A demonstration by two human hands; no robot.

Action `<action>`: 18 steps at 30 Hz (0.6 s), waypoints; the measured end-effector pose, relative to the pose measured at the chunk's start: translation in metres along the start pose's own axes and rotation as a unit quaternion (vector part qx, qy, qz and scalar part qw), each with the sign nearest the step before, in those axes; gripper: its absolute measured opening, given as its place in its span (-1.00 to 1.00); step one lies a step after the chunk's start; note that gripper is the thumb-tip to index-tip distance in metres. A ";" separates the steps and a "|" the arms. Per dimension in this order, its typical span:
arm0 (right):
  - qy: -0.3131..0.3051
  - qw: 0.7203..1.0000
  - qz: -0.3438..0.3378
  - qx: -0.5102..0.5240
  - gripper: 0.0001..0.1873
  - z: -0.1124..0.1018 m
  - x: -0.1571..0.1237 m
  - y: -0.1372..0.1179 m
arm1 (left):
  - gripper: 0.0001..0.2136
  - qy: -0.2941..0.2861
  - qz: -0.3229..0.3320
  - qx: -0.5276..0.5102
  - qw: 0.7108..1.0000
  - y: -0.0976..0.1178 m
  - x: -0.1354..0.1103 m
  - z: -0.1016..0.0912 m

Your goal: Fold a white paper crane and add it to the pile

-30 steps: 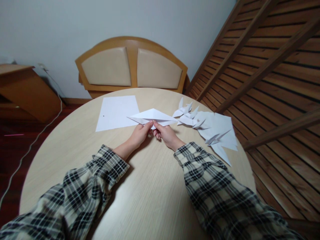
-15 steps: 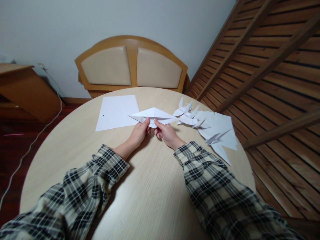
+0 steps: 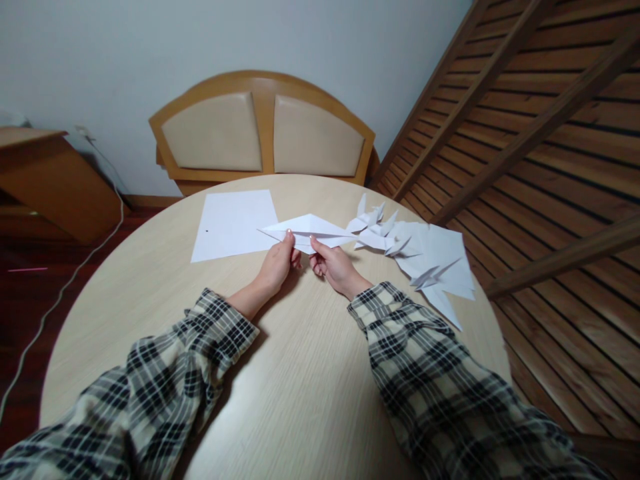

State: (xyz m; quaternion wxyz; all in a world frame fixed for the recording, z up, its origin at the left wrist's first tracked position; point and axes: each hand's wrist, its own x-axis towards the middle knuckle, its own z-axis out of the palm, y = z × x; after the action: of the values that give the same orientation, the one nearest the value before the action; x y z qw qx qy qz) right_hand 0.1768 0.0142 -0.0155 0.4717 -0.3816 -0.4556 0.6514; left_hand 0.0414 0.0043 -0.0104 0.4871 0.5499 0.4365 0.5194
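Observation:
A folded white sheet of paper [image 3: 311, 224], long and diamond-shaped with points to left and right, is held in both hands above the table. My left hand [image 3: 278, 264] pinches its near edge left of the middle, thumb on top and fingers curled beneath. On the other side of the middle, my right hand [image 3: 334, 265] grips the same edge, its thumb also on top. The fingertips under the paper are partly hidden. Past the paper's right tip lie several folded paper cranes [image 3: 376, 235].
A flat white sheet [image 3: 235, 217] with a small dark dot lies at the far left of the round wooden table [image 3: 300, 373]. More white paper [image 3: 450, 253] lies under the cranes at right. Behind stands a padded wooden chair back [image 3: 267, 127]; a slatted wooden screen [image 3: 550, 153] borders the right.
My left hand has shifted a little to the left along the paper's edge, so the thumbs are farther apart. The right hand has hardly moved.

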 end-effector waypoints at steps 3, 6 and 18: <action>0.001 1.000 0.003 -0.009 -0.65 0.000 -0.001 0.000 | -0.48 0.000 -0.016 -0.029 0.999 -0.002 0.001 0.000; -0.018 0.999 -0.001 -0.033 -0.65 0.000 -0.002 0.000 | -0.57 -0.012 -0.024 -0.012 1.000 -0.008 0.002 -0.001; 0.008 0.989 -0.061 -0.138 -0.66 0.001 -0.003 0.006 | -0.57 -0.056 -0.001 -0.047 0.997 -0.007 -0.001 0.000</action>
State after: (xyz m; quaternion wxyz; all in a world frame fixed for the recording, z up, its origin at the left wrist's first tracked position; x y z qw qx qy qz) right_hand 0.1747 0.0105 -0.0210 0.4571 -0.4199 -0.5596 0.5491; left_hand 0.0420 0.0048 -0.0178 0.5364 0.5547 0.3839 0.5072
